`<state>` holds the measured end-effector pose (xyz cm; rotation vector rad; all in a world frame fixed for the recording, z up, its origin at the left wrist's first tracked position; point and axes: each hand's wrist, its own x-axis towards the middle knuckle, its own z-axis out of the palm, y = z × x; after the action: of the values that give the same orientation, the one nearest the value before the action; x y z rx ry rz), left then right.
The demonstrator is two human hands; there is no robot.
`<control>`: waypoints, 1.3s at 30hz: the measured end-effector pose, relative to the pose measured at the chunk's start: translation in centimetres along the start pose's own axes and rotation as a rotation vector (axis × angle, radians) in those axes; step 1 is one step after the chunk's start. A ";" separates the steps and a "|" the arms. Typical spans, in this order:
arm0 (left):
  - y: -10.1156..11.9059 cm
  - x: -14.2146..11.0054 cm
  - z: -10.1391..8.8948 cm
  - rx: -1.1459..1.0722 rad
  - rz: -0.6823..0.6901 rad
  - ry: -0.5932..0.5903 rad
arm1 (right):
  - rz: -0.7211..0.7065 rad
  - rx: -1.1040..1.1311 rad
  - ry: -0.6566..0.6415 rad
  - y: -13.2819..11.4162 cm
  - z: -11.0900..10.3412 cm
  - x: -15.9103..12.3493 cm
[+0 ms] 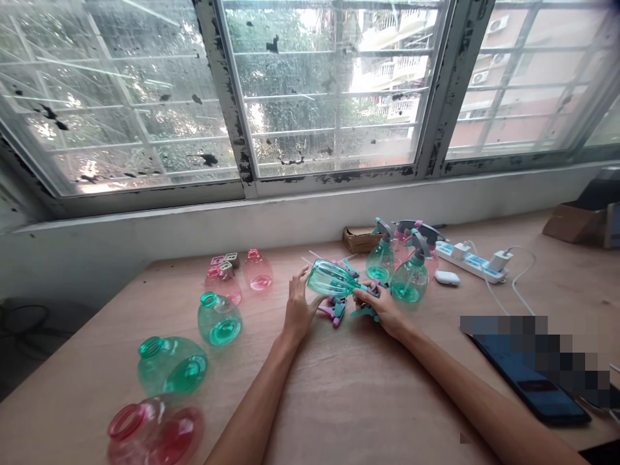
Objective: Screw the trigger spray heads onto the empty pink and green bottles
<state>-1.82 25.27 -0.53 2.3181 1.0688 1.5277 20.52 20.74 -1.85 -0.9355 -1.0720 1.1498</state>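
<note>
My left hand (299, 305) is closed round the body of a clear green bottle (332, 279) held tilted on its side above the table. My right hand (380, 303) grips a grey and green spray head (367, 292) at the bottle's neck. Several loose pink and green spray heads (335, 310) lie on the wooden table (339, 387) just under my hands.
Empty green bottles (219, 318) (172, 365) and pink bottles (155, 427) (258, 270) lie at the left. Bottles with spray heads fitted (409, 276) stand behind my right hand, by a small box (359, 239), a power strip (472, 260) and a phone (530, 381).
</note>
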 end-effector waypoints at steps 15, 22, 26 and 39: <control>-0.2 0.1 0.1 -0.056 -0.038 0.017 | -0.017 -0.013 -0.002 -0.1 -0.1 0.0; 0.3 0.2 -0.2 -0.072 -0.010 -0.006 | -0.058 -0.095 0.015 -0.1 0.1 0.0; 0.7 0.3 -0.3 -0.047 -0.052 0.026 | -0.081 -0.141 0.015 -0.3 0.4 -0.1; 0.8 0.3 -0.2 -0.021 -0.029 -0.016 | -0.048 -0.133 -0.003 -0.3 0.1 -0.2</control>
<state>-1.58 24.83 0.17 2.2870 1.0724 1.4997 20.51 20.49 -1.59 -1.0064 -1.1784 1.0512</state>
